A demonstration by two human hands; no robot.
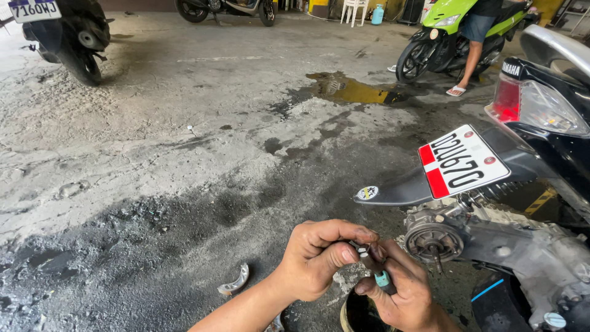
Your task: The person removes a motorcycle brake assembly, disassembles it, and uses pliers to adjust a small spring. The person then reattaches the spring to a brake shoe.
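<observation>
I hold a small dark cylindrical part [371, 263] with a teal end between both hands, above the oily concrete floor [184, 184]. My left hand [319, 255] pinches its upper end shut with thumb and fingers; my right hand [402, 289] closes round the lower end, steadying it. The exposed scooter hub [433, 241] sits just beside them, within reach.

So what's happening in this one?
A person works low over a stained concrete floor beside a black scooter whose rear wheel is off, leaving the engine case and axle bare. Both greasy hands meet on a small dark tool with a teal tip: the left hand pinches its upper end, the right hand holds the lower end.
</observation>
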